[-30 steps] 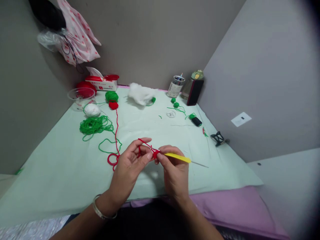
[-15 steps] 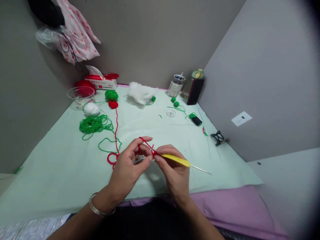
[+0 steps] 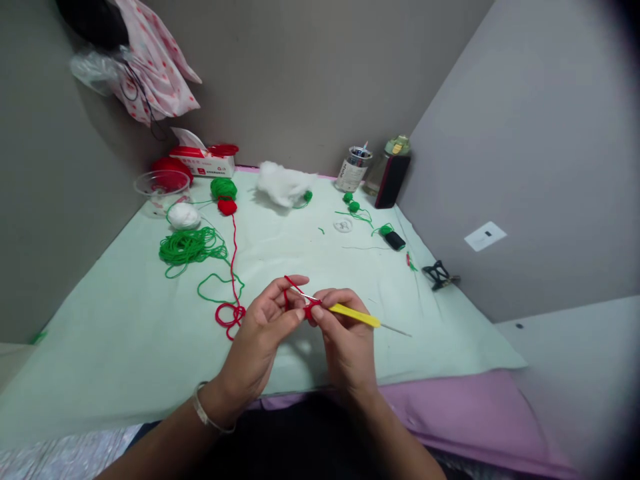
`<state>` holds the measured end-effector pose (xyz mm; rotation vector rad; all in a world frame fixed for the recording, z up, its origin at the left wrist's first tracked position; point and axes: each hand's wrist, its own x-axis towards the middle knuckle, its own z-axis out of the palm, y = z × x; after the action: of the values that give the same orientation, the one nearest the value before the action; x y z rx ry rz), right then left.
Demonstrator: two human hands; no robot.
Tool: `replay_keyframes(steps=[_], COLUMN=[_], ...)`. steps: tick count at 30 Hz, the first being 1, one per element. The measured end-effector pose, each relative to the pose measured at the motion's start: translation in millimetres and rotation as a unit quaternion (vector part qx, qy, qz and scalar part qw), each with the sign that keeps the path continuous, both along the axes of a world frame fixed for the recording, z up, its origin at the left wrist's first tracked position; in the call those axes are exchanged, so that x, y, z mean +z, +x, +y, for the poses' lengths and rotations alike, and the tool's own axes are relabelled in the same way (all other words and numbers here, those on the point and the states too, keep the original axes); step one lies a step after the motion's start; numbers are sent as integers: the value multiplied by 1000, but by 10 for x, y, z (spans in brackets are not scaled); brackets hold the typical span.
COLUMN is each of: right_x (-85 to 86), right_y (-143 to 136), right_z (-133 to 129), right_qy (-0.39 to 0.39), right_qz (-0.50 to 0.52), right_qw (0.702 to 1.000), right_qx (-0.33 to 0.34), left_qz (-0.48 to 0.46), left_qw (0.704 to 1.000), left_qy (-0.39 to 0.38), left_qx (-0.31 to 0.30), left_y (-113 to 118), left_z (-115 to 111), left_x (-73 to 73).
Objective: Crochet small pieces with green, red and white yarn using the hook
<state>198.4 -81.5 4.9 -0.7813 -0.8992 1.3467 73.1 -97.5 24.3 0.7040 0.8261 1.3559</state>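
My left hand (image 3: 267, 323) pinches a small red crochet piece (image 3: 311, 309) between thumb and fingers, with red yarn (image 3: 294, 285) looped over its raised index finger. In my right hand (image 3: 347, 340) is a crochet hook with a yellow handle (image 3: 357, 315); its metal tip (image 3: 307, 296) points left at the red piece, and a thin metal shaft sticks out behind the handle. The right fingertips touch the red piece too. From a small red yarn ball (image 3: 227, 206) a strand runs down to loose coils (image 3: 230, 313) beside my left hand.
Green yarn (image 3: 193, 247), a white ball (image 3: 183, 217) and a plastic cup (image 3: 163, 190) lie at left. White stuffing (image 3: 283, 185) sits at the back. A pen tin (image 3: 353, 170), bottle (image 3: 385, 167) and phone (image 3: 393, 181) stand back right; a black clip (image 3: 439, 275) lies at right.
The hook's metal tip now shows more clearly, reaching left past the red piece toward the yarn on my left index finger. The handle has tilted flatter, and both hands have shifted slightly.
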Motion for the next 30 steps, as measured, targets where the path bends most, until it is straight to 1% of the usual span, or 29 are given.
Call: replay_keyframes(steps=[4, 8, 12, 15, 21, 26, 30], right_x=[-7, -10, 1, 11, -1, -24, -19], right_y=[30, 42, 71, 104, 137, 147, 149], right_z=[12, -8, -23, -11, 41, 27, 4], right_qy=[9, 50, 79, 80, 114, 119, 123], right_qz=[-30, -89, -132, -134, -133, -132, -126], right_qw=[999, 993, 987, 987, 984, 983, 984], right_qx=[-22, -52, -41, -31, -38, -38, -23], left_qz=[17, 46, 55, 60, 59, 38, 18], left_qw=[1000, 999, 998, 998, 998, 999, 1000], left_qy=[10, 13, 9, 1, 0, -11, -20], left_qx=[-10, 0, -1, 0, -5, -7, -6], left_y=[-4, -5, -15, -28, -26, -15, -9], left_z=[-6, -1, 5, -5, -7, -2, -11], left_x=[-22, -54, -56, -40, -17, 4, 27])
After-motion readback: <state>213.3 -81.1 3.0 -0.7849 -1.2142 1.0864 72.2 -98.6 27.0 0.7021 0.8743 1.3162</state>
